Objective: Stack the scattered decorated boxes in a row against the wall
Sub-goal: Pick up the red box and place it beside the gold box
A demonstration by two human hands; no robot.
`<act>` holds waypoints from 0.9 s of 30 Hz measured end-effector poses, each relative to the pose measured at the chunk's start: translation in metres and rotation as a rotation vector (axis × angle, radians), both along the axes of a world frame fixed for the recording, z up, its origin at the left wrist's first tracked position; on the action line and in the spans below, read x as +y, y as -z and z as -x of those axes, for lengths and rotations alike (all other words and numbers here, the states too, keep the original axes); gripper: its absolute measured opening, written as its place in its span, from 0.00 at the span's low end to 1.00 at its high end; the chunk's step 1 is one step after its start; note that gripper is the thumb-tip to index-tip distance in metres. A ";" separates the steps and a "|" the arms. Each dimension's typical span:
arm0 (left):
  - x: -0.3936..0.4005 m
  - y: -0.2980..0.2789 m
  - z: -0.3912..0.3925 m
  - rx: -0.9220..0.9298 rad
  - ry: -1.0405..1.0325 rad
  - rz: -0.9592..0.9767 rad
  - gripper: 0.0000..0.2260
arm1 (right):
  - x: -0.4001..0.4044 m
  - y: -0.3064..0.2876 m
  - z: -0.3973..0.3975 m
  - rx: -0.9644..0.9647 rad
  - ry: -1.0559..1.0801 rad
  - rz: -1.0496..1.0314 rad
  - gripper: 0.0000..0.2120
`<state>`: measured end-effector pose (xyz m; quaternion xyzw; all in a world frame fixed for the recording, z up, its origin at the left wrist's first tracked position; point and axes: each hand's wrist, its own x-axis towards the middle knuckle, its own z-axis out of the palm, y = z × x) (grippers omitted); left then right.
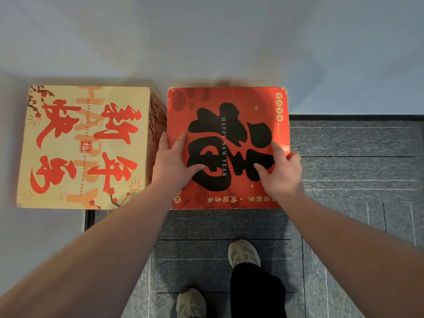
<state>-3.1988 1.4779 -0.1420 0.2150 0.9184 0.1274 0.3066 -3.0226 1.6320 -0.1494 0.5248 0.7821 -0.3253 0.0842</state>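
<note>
Both hands — left hand and right hand — grip the side edges of the red cardboard box with black calligraphy at the pale wall, just right of the cream-and-red printed cardboard box — uneven release could skew the row of 2.

We cannot see what carries the red box or the cream box; only their tops and a sliver of the cream box's side show. The left hand wraps the red box's left edge, so its fingers below that edge are hidden, and the right hand covers the lower right print. Both forearms run out of the frame's bottom corners. The lower left shoe is cut by the bottom edge.
</note>
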 end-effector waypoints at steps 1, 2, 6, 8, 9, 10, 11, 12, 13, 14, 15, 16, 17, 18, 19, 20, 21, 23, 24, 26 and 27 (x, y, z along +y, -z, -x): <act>-0.002 -0.001 0.001 0.019 0.006 0.002 0.42 | -0.001 0.000 0.003 0.005 -0.004 0.004 0.34; -0.003 -0.003 0.003 0.036 0.010 0.000 0.41 | -0.002 -0.001 0.005 0.008 -0.009 0.007 0.34; -0.009 -0.005 0.009 0.090 0.047 -0.002 0.41 | -0.007 0.000 0.011 0.001 -0.025 0.014 0.33; -0.011 -0.005 0.011 0.119 0.077 -0.003 0.41 | -0.010 0.000 0.013 0.013 -0.030 0.007 0.33; -0.011 -0.004 0.012 0.138 0.093 -0.006 0.41 | -0.011 -0.001 0.014 0.016 -0.032 0.005 0.33; -0.012 -0.004 0.013 0.157 0.107 -0.007 0.41 | -0.011 -0.001 0.016 0.015 -0.033 0.006 0.33; -0.013 -0.003 0.014 0.174 0.116 -0.005 0.41 | -0.012 -0.002 0.017 0.011 -0.033 0.008 0.33; -0.013 -0.003 0.015 0.185 0.120 0.002 0.42 | -0.013 -0.002 0.018 0.007 -0.034 0.009 0.33; -0.014 -0.003 0.016 0.192 0.121 0.012 0.42 | -0.014 -0.003 0.019 0.005 -0.036 0.008 0.33; -0.015 -0.002 0.016 0.198 0.123 0.023 0.42 | -0.016 -0.003 0.020 0.005 -0.038 0.006 0.33; -0.016 -0.002 0.017 0.203 0.126 0.035 0.42 | -0.017 -0.003 0.020 0.007 -0.042 0.005 0.33; -0.017 -0.003 0.018 0.208 0.128 0.047 0.42 | -0.018 -0.002 0.021 0.009 -0.045 0.007 0.33; -0.019 -0.003 0.019 0.212 0.127 0.057 0.43 | -0.020 -0.002 0.022 0.010 -0.050 0.009 0.33; -0.020 -0.004 0.020 0.215 0.123 0.063 0.42 | -0.021 -0.002 0.024 0.011 -0.054 0.011 0.34; -0.022 -0.005 0.022 0.217 0.120 0.068 0.42 | -0.023 -0.002 0.026 0.010 -0.056 0.012 0.34; -0.023 -0.006 0.024 0.220 0.118 0.072 0.42 | -0.025 -0.002 0.028 0.007 -0.058 0.011 0.34; -0.025 -0.007 0.026 0.223 0.117 0.076 0.42 | -0.027 -0.003 0.030 0.002 -0.060 0.008 0.34; -0.027 -0.007 0.028 0.224 0.114 0.087 0.42 | -0.031 -0.005 0.033 -0.026 -0.066 0.004 0.34; -0.028 -0.007 0.029 0.222 0.111 0.093 0.42 | -0.032 -0.005 0.034 -0.041 -0.071 0.006 0.34; -0.028 -0.007 0.030 0.220 0.103 0.106 0.42 | -0.034 -0.005 0.035 -0.047 -0.084 0.012 0.34; -0.028 -0.007 0.030 0.219 0.098 0.110 0.41 | -0.034 -0.004 0.036 -0.044 -0.092 0.013 0.35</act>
